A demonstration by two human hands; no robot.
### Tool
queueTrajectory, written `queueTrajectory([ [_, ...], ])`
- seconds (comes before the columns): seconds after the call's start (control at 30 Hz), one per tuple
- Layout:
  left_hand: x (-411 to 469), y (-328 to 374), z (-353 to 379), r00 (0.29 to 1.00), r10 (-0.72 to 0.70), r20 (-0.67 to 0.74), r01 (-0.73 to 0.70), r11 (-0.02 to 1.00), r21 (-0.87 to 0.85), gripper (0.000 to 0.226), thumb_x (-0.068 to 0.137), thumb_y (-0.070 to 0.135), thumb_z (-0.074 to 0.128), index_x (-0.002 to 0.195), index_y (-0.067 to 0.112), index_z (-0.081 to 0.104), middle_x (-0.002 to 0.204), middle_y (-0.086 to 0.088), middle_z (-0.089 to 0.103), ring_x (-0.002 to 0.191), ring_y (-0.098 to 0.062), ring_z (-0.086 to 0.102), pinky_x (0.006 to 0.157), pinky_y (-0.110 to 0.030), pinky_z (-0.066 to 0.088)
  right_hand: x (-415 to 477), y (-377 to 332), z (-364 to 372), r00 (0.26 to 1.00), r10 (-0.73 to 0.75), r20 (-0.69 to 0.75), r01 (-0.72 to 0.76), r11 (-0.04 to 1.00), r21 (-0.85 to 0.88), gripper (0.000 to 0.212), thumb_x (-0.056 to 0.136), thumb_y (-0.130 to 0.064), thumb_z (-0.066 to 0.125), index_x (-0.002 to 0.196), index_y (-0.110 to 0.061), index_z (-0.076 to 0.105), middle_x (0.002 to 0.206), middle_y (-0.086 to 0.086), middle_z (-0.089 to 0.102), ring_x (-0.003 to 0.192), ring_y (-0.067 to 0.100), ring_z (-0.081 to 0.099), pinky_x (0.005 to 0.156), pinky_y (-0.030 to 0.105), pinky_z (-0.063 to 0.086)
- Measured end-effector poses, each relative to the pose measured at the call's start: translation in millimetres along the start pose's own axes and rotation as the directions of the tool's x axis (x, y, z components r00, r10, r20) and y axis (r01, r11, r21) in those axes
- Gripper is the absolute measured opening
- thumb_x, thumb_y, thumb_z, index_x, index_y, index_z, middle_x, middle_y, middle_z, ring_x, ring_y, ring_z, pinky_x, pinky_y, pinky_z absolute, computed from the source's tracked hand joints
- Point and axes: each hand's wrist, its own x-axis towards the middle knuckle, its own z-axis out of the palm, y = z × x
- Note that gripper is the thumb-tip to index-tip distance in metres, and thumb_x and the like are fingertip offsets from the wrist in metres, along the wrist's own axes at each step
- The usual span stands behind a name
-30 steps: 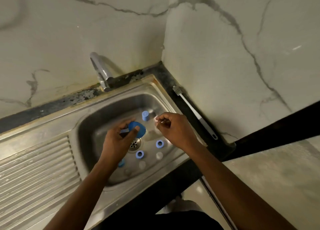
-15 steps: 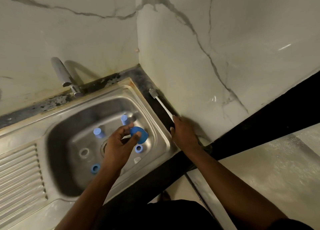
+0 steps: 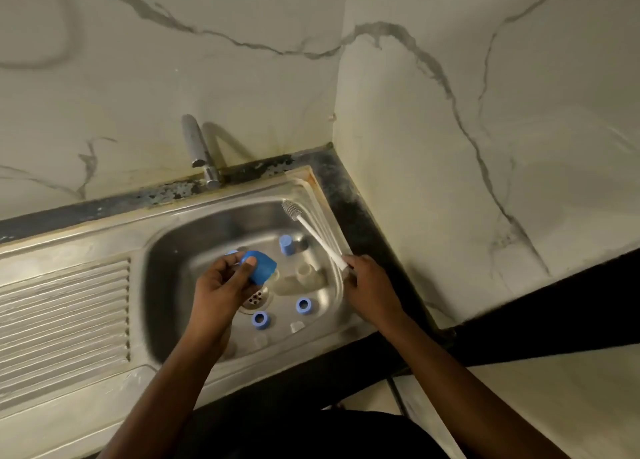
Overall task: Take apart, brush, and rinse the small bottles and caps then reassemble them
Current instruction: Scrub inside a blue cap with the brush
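Stainless steel sink basin [image 3: 162,285], seen from the head camera; entry as I read it from the remote station.

Left hand [image 3: 221,285]: held over the middle of the basin, just above the round perforated drain [image 3: 257,298]. Thumb and curled fingers pinch a blue rounded plastic piece [image 3: 265,268], thumb tip pressed on its upper face. I cannot tell whether it is a cap or a bottle body.

Right hand [image 3: 370,285]: at the basin's right rim, fingers wrapped round the lower end of a white thin-handled bottle brush [image 3: 318,239]. Its grey bristle head points to the far right corner of the basin, apart from the blue piece.

On the basin floor:
- a blue upright cylinder [image 3: 286,245] beyond the drain
- a blue ring cap [image 3: 303,305] right of the drain
- a second blue ring cap [image 3: 259,319] on the drain's near side
- a clear small bottle [image 3: 304,271] between the cylinder and the first ring
- pale translucent pieces by the near wall, too faint to identify

A chrome tap [image 3: 199,147] stands behind the far rim. A ribbed draining board [image 3: 65,316] lies left of the basin.
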Motion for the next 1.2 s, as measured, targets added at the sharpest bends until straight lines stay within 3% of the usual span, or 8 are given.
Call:
queueTrajectory([
  [0.13, 0, 12, -24, 0.995, -0.068, -0.073, 0.053, 0.981, -0.187, 0.024, 0.105, 0.020, 0.064, 0.123, 0.008, 0.072, 0.122, -0.020, 0.075, 0.109, -0.035, 0.074, 0.100, -0.046, 0.059, 0, -29, 8, 0.979, -0.165, 0.118, 0.157, 0.984, 0.080, 0.036, 0.101, -0.016, 0.059, 0.136, -0.021, 0.064, 0.126, -0.001, 0.065, 0.111, 0.013, 0.066, 0.098, 0.032, 0.055],
  [0.3, 10, 38, -61, 0.972, -0.125, -0.198, 0.032, 0.910, -0.414, 0.026, 0.108, 0.020, 0.059, 0.130, 0.007, 0.065, 0.133, -0.026, 0.067, 0.119, -0.039, 0.070, 0.097, -0.042, 0.060, 2, -83, 13, 0.924, -0.342, 0.173, 0.299, 0.926, 0.231, 0.029, 0.102, -0.034, 0.062, 0.129, -0.042, 0.062, 0.112, -0.016, 0.072, 0.102, -0.003, 0.068, 0.086, 0.011, 0.052],
  [0.43, 18, 56, -96, 0.952, -0.135, -0.276, -0.059, 0.802, -0.595, 0.038, 0.106, 0.020, 0.064, 0.138, 0.001, 0.058, 0.138, -0.027, 0.063, 0.123, -0.041, 0.069, 0.098, -0.045, 0.062, -1, -125, 13, 0.862, -0.451, 0.233, 0.389, 0.882, 0.265, 0.034, 0.105, -0.044, 0.057, 0.138, -0.054, 0.056, 0.099, -0.026, 0.072, 0.087, -0.003, 0.071, 0.073, 0.014, 0.054],
  [0.57, 27, 71, -128, 0.926, -0.077, -0.369, -0.175, 0.779, -0.601, 0.037, 0.106, 0.021, 0.065, 0.136, 0.000, 0.061, 0.135, -0.026, 0.067, 0.118, -0.039, 0.072, 0.098, -0.045, 0.062, -6, -142, 17, 0.827, -0.488, 0.278, 0.443, 0.871, 0.212, 0.038, 0.109, -0.041, 0.052, 0.146, -0.046, 0.056, 0.074, -0.028, 0.061, 0.065, -0.001, 0.063, 0.058, 0.013, 0.043],
  [0.67, 30, 75, -137, 0.912, -0.046, -0.407, -0.216, 0.790, -0.573, 0.035, 0.104, 0.025, 0.067, 0.127, -0.001, 0.067, 0.127, -0.028, 0.071, 0.107, -0.035, 0.076, 0.095, -0.042, 0.064, -10, -150, 22, 0.819, -0.481, 0.314, 0.450, 0.877, 0.170, 0.040, 0.109, -0.043, 0.050, 0.148, -0.045, 0.054, 0.075, -0.030, 0.060, 0.064, 0.000, 0.062, 0.056, 0.014, 0.041],
  [0.83, 29, 75, -134, 0.926, -0.039, -0.375, -0.201, 0.790, -0.579, 0.036, 0.105, 0.026, 0.063, 0.128, -0.001, 0.067, 0.134, -0.027, 0.067, 0.125, -0.041, 0.068, 0.102, -0.047, 0.060, -8, -182, 35, 0.824, -0.490, 0.284, 0.462, 0.871, 0.164, 0.040, 0.109, -0.042, 0.049, 0.147, -0.036, 0.059, 0.083, -0.034, 0.061, 0.074, -0.003, 0.062, 0.062, 0.011, 0.042],
  [1.0, 26, 87, -144, 0.945, -0.031, -0.324, -0.167, 0.810, -0.563, 0.032, 0.108, 0.024, 0.060, 0.128, 0.000, 0.065, 0.131, -0.026, 0.067, 0.119, -0.040, 0.071, 0.091, -0.043, 0.065, 0, -203, 38, 0.835, -0.482, 0.264, 0.446, 0.875, 0.188, 0.042, 0.107, -0.049, 0.050, 0.145, -0.037, 0.059, 0.072, -0.012, 0.064, 0.069, 0.002, 0.064, 0.059, 0.017, 0.048],
  [1.2, 28, 98, -152, 0.929, -0.069, -0.364, -0.206, 0.722, -0.661, 0.035, 0.110, 0.026, 0.057, 0.132, -0.001, 0.060, 0.121, -0.027, 0.068, 0.087, -0.030, 0.081, 0.069, -0.033, 0.066, -8, -202, 35, 0.814, -0.499, 0.297, 0.462, 0.867, 0.188, 0.042, 0.106, -0.049, 0.048, 0.145, -0.037, 0.060, 0.079, -0.029, 0.064, 0.068, -0.002, 0.063, 0.059, 0.014, 0.045],
])
